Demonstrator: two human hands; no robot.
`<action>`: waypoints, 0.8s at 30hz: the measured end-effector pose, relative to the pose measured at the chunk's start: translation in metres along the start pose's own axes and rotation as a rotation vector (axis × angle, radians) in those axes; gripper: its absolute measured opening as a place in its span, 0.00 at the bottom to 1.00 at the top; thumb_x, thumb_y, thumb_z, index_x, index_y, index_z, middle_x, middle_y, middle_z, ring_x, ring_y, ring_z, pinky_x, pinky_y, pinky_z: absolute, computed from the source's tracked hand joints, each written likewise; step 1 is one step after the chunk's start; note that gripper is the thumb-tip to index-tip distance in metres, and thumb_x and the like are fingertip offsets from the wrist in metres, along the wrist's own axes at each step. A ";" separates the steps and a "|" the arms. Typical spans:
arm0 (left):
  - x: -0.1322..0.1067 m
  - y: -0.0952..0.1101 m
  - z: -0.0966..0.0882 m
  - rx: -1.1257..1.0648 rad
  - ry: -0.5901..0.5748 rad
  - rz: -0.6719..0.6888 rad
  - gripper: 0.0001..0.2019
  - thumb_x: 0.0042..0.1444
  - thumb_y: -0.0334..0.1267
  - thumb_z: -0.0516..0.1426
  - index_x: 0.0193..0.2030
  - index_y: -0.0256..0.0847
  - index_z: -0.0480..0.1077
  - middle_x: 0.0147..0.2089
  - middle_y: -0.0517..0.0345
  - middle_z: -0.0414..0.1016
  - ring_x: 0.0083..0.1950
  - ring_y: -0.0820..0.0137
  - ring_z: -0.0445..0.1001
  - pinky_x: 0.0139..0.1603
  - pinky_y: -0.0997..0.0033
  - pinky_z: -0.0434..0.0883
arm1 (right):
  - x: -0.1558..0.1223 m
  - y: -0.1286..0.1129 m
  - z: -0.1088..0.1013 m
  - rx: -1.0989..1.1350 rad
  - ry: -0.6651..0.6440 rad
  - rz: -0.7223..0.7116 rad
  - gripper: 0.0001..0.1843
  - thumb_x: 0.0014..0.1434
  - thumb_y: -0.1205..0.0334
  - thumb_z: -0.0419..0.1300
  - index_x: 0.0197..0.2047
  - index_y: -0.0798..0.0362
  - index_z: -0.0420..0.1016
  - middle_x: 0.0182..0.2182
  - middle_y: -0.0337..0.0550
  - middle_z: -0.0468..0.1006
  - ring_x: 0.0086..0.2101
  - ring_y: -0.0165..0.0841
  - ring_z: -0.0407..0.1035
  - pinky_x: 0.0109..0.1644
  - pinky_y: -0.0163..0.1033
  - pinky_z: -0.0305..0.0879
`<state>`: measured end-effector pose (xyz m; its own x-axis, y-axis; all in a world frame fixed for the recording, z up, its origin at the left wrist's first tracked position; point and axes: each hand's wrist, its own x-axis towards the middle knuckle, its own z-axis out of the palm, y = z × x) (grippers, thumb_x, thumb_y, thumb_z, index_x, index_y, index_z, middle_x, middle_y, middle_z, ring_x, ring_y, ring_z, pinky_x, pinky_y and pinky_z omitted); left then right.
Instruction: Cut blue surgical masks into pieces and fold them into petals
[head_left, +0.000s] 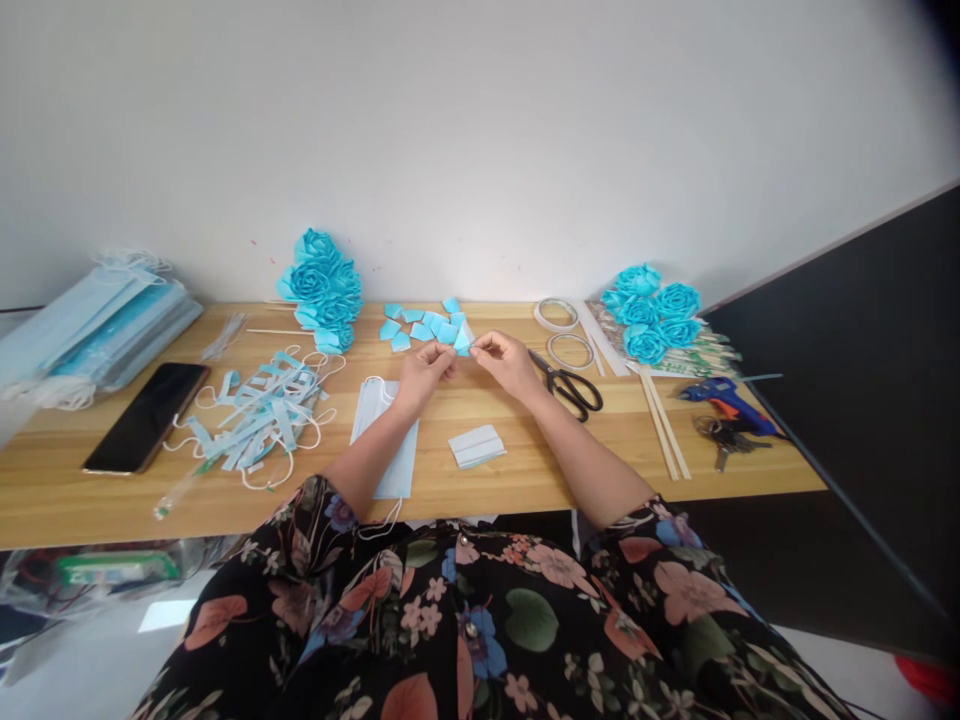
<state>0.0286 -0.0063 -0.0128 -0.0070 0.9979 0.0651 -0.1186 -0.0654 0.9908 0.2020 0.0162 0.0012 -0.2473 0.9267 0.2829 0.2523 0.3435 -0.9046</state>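
Observation:
My left hand (pixel 426 370) and my right hand (pixel 507 362) meet over the middle of the wooden table (pixel 525 470), and both pinch one small blue piece of mask fabric (pixel 462 345) between their fingertips. Just beyond them lie several cut blue fabric pieces (pixel 420 322). Under my left forearm lies a flat blue face mask (pixel 390 440). A small folded white-blue strip (pixel 477 446) rests between my forearms. Black scissors (pixel 571 385) lie right beside my right hand.
Blue fabric roses (pixel 322 285) lean on the wall at left; more on sticks (pixel 651 315) at right. Tape rolls (pixel 561 330), wooden sticks (pixel 664 420), a blue glue gun (pixel 724 400), keys (pixel 721 438). At left: mask stack (pixel 97 330), phone (pixel 146 415), cut strips and ear loops (pixel 259 415).

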 end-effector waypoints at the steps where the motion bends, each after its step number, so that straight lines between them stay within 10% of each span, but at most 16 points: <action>1: 0.000 0.000 0.000 0.009 0.004 -0.003 0.11 0.52 0.44 0.62 0.27 0.38 0.70 0.24 0.60 0.72 0.24 0.77 0.67 0.28 0.75 0.65 | 0.000 0.001 0.000 0.005 -0.002 0.003 0.11 0.56 0.53 0.62 0.31 0.51 0.71 0.29 0.38 0.74 0.31 0.31 0.67 0.39 0.37 0.64; 12: 0.001 -0.002 0.000 0.060 0.052 -0.017 0.10 0.54 0.41 0.60 0.26 0.39 0.68 0.22 0.62 0.70 0.23 0.77 0.66 0.27 0.75 0.63 | 0.004 0.013 0.000 0.157 -0.076 0.059 0.19 0.55 0.47 0.66 0.42 0.52 0.76 0.34 0.40 0.78 0.35 0.32 0.70 0.43 0.37 0.65; 24: -0.002 0.000 0.003 0.036 0.026 0.042 0.14 0.55 0.49 0.61 0.30 0.39 0.69 0.24 0.61 0.71 0.25 0.76 0.68 0.28 0.75 0.66 | -0.001 -0.001 0.006 0.081 0.006 0.030 0.15 0.55 0.49 0.63 0.29 0.50 0.68 0.25 0.36 0.70 0.27 0.29 0.61 0.33 0.36 0.60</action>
<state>0.0316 -0.0086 -0.0121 -0.0374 0.9938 0.1045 -0.0813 -0.1072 0.9909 0.1961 0.0139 0.0003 -0.2353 0.9372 0.2574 0.1826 0.3027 -0.9354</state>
